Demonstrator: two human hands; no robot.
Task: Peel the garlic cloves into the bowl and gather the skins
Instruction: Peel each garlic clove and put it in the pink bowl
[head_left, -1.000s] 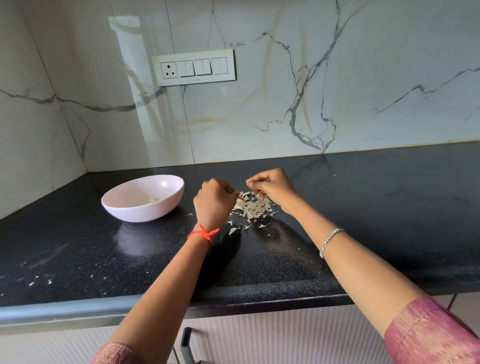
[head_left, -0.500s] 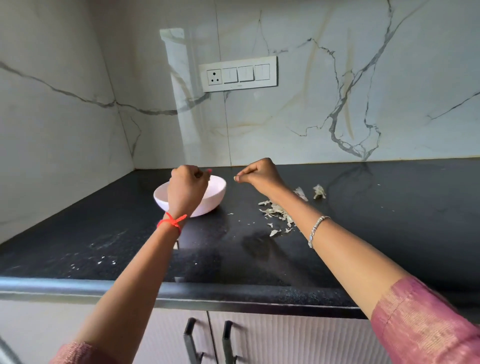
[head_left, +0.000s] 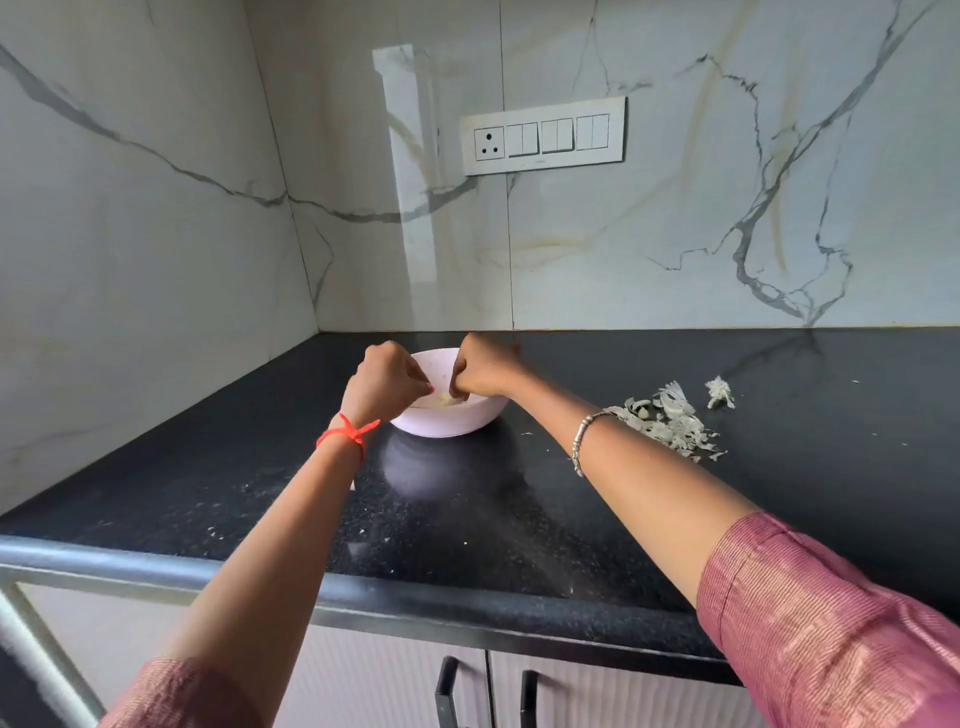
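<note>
Just above the upward-facing bowl (head_left: 451, 422), left hand (head_left: 385, 383) and right hand (head_left: 484, 372) curl.

tabletop (head_left: 519, 519): black speckled stone, glossy, running into a wall corner at 11 o'clock, with a rounded front edge at 6 o'clock.
bowl (head_left: 447, 423): pale, upright, at about 11 o'clock from the tabletop's middle, near the back wall; its reflection lies in the stone at its 6 o'clock.
skins (head_left: 670, 423): loose heap of pale papery pieces at 2 o'clock from the middle, well apart from the bowl.
clump (head_left: 719, 391): whitish, papery, near the heap at its 1 o'clock, not touching it.
flecks (head_left: 213, 530): tiny pale bits scattered at 8 o'clock, near the front edge.
</note>
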